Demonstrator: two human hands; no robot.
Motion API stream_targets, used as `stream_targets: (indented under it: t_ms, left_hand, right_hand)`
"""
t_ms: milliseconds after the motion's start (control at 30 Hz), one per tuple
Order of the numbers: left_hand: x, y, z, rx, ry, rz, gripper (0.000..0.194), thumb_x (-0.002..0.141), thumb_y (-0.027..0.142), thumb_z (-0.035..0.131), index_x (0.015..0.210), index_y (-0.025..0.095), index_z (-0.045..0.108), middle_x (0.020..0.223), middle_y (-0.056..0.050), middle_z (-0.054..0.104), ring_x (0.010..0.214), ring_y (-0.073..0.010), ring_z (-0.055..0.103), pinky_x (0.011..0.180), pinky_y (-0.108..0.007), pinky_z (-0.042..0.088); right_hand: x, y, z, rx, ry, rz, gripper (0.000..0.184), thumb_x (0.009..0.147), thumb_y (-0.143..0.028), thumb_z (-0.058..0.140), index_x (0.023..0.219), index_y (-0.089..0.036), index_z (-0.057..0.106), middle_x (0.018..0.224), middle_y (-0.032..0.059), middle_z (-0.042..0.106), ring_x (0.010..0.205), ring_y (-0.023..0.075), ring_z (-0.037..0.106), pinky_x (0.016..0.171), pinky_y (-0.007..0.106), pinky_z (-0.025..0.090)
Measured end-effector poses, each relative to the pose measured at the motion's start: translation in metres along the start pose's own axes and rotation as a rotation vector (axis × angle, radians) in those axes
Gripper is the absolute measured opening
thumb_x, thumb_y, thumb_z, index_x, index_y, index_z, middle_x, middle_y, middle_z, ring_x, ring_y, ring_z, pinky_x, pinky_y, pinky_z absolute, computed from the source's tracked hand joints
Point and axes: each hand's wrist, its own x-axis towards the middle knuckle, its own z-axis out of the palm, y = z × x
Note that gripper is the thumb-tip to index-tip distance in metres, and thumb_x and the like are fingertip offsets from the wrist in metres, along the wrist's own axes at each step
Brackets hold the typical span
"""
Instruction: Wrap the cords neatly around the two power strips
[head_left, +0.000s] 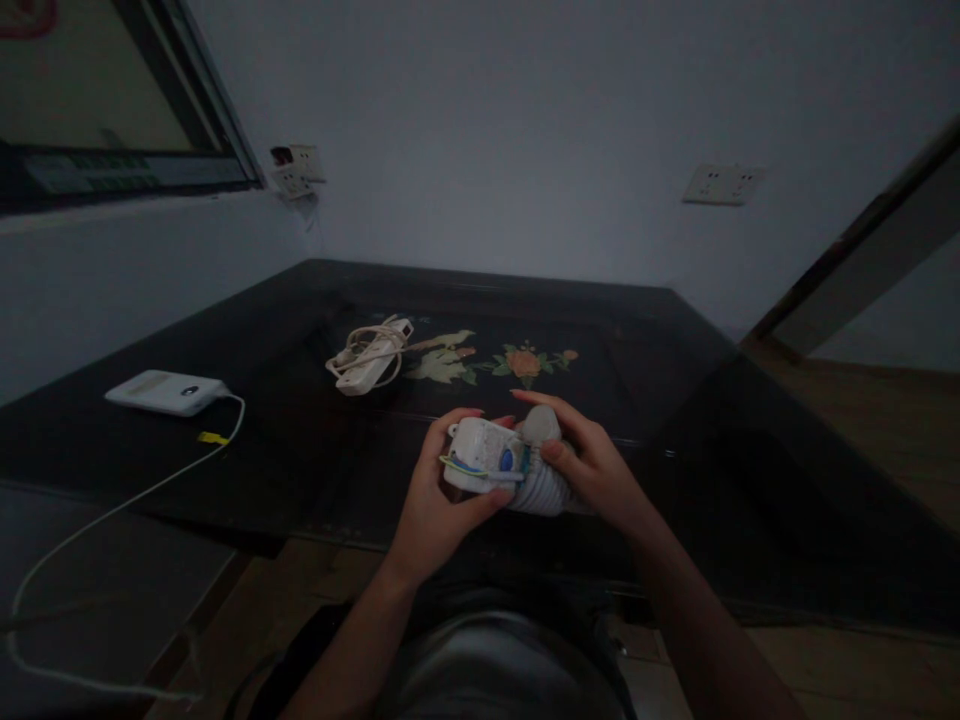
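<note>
Both my hands hold one small white device [486, 458] above the near edge of a dark table [285, 440]. Its opened part shows a circuit board with a blue component and thin coloured wires. My left hand [435, 500] is wrapped round that part, fingers closed on it. My right hand [589, 462] grips the ribbed white base [541, 490] and a rounded grey piece [538, 425] at its top, thumb pressed against it.
A white power strip with coiled cord [370, 357] lies mid-table beside a painted flower pattern [525, 362]. A white power bank [165, 391] with a long white cable [112, 510] sits at the left. Wall sockets [721, 184] are behind. Wooden floor lies at the right.
</note>
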Motion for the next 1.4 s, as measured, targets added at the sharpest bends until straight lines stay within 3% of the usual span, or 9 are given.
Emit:
stream_targets:
  t_ms: [100, 367, 533, 633, 800, 1033, 1300, 1400]
  left_hand:
    - [0.002, -0.003, -0.001, -0.034, 0.018, -0.018, 0.063, 0.062, 0.015, 0.082, 0.115, 0.025, 0.050, 0.118, -0.008, 0.067, 0.112, -0.0258, 0.063, 0.093, -0.033, 0.050]
    - [0.009, -0.021, -0.012, -0.067, 0.185, -0.076, 0.062, 0.060, 0.024, 0.084, 0.115, 0.021, 0.055, 0.108, -0.004, 0.067, 0.099, -0.0201, 0.065, 0.085, -0.026, 0.050]
    - [0.017, -0.018, -0.019, -0.185, 0.346, -0.110, 0.062, 0.057, 0.036, 0.085, 0.109, 0.017, 0.058, 0.098, -0.005, 0.069, 0.089, -0.0184, 0.066, 0.076, -0.025, 0.051]
    - [0.020, -0.018, -0.022, -0.199, 0.383, -0.118, 0.059, 0.058, 0.038, 0.085, 0.105, 0.016, 0.059, 0.093, -0.004, 0.069, 0.081, -0.0174, 0.067, 0.067, -0.023, 0.051]
    - [0.022, -0.024, -0.021, -0.195, 0.332, -0.145, 0.054, 0.060, 0.040, 0.083, 0.102, 0.017, 0.059, 0.097, -0.006, 0.070, 0.086, -0.0199, 0.068, 0.069, -0.025, 0.052]
    - [0.026, -0.026, -0.009, -0.175, 0.293, -0.177, 0.050, 0.068, 0.038, 0.079, 0.109, 0.017, 0.058, 0.110, -0.008, 0.068, 0.100, -0.0217, 0.065, 0.080, -0.027, 0.052]
    - [0.050, -0.019, 0.008, -0.172, 0.131, -0.194, 0.073, 0.079, 0.036, 0.071, 0.142, 0.031, 0.034, 0.137, -0.008, 0.054, 0.123, -0.0222, 0.053, 0.097, -0.033, 0.046]
    - [0.068, -0.024, 0.005, -0.044, 0.102, -0.116, 0.077, 0.079, 0.035, 0.071, 0.144, 0.031, 0.030, 0.148, -0.010, 0.041, 0.134, -0.0242, 0.042, 0.106, -0.037, 0.038]
  right_hand:
    - [0.001, 0.008, 0.001, 0.001, -0.040, -0.004, 0.057, 0.089, -0.055, 0.049, 0.133, -0.020, 0.050, 0.111, 0.0086, 0.067, 0.091, 0.0223, 0.064, 0.079, 0.036, 0.052]
    - [0.004, 0.017, 0.004, 0.253, -0.113, 0.016, 0.073, 0.084, -0.055, 0.057, 0.144, -0.023, 0.031, 0.117, 0.0115, 0.063, 0.101, 0.0220, 0.063, 0.090, 0.039, 0.050]
    - [-0.014, 0.019, -0.005, 0.090, -0.126, 0.087, 0.090, 0.075, -0.048, 0.071, 0.148, -0.024, 0.024, 0.131, 0.0155, 0.052, 0.111, 0.0249, 0.059, 0.093, 0.044, 0.049]
    - [-0.028, 0.020, -0.007, -0.049, -0.164, 0.125, 0.102, 0.067, -0.041, 0.079, 0.149, -0.026, 0.021, 0.136, 0.0164, 0.050, 0.121, 0.0292, 0.054, 0.100, 0.050, 0.043]
    - [-0.036, 0.017, -0.004, -0.180, -0.159, 0.136, 0.112, 0.065, -0.035, 0.081, 0.152, -0.028, 0.011, 0.138, 0.0149, 0.051, 0.124, 0.0309, 0.052, 0.099, 0.050, 0.043]
    - [-0.038, 0.021, 0.003, -0.259, -0.099, 0.078, 0.107, 0.072, -0.029, 0.075, 0.152, -0.030, 0.004, 0.153, 0.0144, 0.029, 0.135, 0.0306, 0.038, 0.104, 0.051, 0.039]
    - [-0.035, 0.038, 0.001, -0.174, 0.080, 0.096, 0.094, 0.071, -0.025, 0.073, 0.150, -0.024, 0.021, 0.149, 0.0144, 0.036, 0.135, 0.0286, 0.038, 0.110, 0.050, 0.031]
    - [-0.028, 0.043, -0.006, -0.068, 0.169, 0.147, 0.091, 0.070, -0.027, 0.073, 0.148, -0.022, 0.026, 0.144, 0.0152, 0.041, 0.128, 0.0278, 0.046, 0.105, 0.046, 0.037]
